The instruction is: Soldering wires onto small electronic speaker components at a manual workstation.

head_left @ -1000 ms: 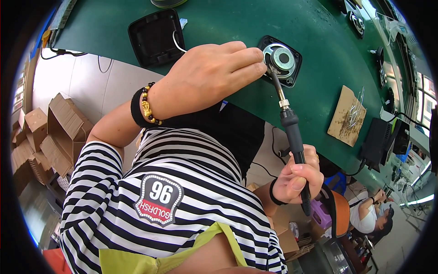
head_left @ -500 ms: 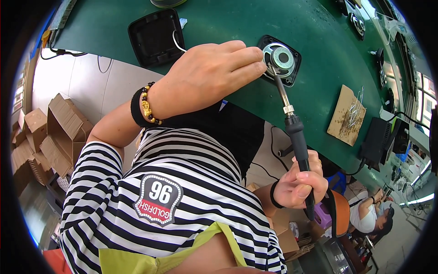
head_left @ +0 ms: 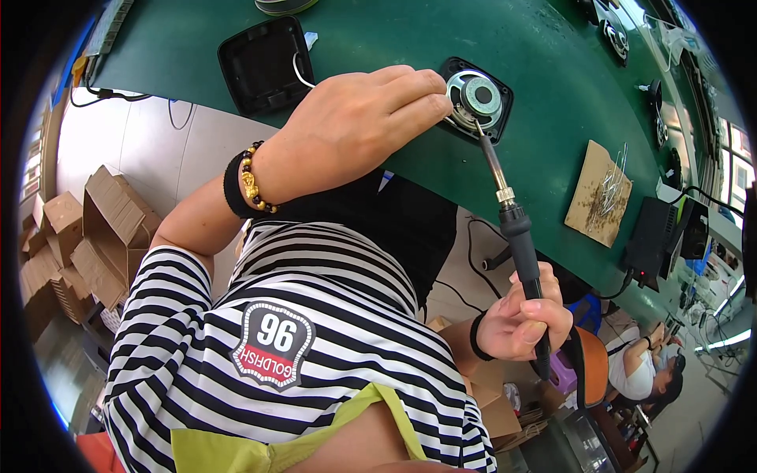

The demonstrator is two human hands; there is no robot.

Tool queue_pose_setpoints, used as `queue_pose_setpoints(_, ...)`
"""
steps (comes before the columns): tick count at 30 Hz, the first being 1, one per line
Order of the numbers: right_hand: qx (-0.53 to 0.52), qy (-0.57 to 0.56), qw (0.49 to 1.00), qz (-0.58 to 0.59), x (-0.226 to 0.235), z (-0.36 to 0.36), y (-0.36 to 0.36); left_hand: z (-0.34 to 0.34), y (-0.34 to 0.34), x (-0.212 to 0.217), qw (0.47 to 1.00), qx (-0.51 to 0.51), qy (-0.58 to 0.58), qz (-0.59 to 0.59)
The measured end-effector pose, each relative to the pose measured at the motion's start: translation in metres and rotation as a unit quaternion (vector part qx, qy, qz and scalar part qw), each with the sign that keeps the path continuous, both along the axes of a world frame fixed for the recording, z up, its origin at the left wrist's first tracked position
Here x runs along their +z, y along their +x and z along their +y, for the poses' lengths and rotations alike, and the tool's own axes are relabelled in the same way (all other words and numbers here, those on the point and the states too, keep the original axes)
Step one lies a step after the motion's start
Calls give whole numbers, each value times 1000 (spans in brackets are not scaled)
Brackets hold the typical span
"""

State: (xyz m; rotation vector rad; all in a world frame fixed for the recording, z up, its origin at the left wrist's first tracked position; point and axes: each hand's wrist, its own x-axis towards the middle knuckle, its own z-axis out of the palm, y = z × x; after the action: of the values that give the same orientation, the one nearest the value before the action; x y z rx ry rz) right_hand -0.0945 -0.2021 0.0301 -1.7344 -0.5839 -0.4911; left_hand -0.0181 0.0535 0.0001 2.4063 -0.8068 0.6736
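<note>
My right hand (head_left: 526, 319) is closed round the black handle of a soldering iron (head_left: 516, 229). The iron's metal tip meets the near edge of a round speaker (head_left: 479, 96) set in a black square frame (head_left: 509, 98) lying on the table. My left hand (head_left: 363, 118) reaches over from the left with its fingers pinched together at the speaker's left side. A white wire (head_left: 300, 71) comes out of an open black plastic housing (head_left: 264, 63) and passes under my left hand; its far end is hidden behind my fingers.
The green table (head_left: 378, 39) carries a piece of cardboard (head_left: 591, 189) with several thin metal bits, and a black box (head_left: 650, 236) with a cable. More speaker parts (head_left: 615, 39) lie at the far right. Cardboard boxes (head_left: 110, 213) stand at left; a person (head_left: 635, 370) sits at right.
The speaker has shifted slightly left and away, along with my left fingertips. The iron's tip has moved a little right, from beside my fingertips to the speaker's near edge.
</note>
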Motion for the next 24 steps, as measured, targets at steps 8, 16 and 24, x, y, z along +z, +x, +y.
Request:
queue_pose_setpoints(8,-7,15,1000,-11,-5,-7,-2,0,1,0,1000,1,-12,-3)
queue_pose_setpoints(16,-27,36,999,-13,-2,-14,-4,-1,3,9,1000,6,-18,10)
queue_pose_setpoints(24,-43,39,998,-13,-2,-27,-8,-4,8,18,995,-46,77,48)
